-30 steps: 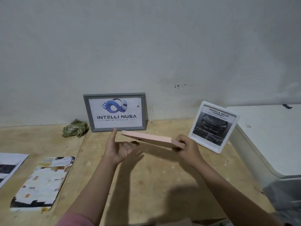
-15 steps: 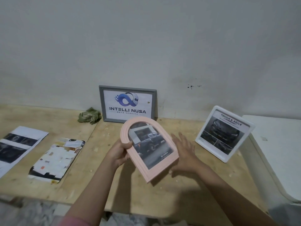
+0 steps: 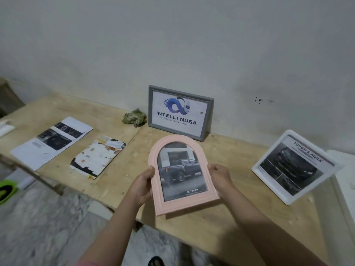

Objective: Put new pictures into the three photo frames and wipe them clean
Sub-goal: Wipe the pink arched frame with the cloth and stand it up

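Left hand [image 3: 143,186] and right hand [image 3: 221,177] each keep a curled grip on a side edge of the pink arched frame [image 3: 180,175] (truck photo inside), held facing up above the desk [image 3: 221,150]; grey frame [image 3: 179,112] and white frame [image 3: 294,166] stand behind.

Seen from a single head-worn wide-angle camera, looking forward and down over the counter [image 3: 221,227] toward the wall [image 3: 172,45]. Close range, both forearms reaching in from the bottom edge; floor [image 3: 48,227] visible at lower left.
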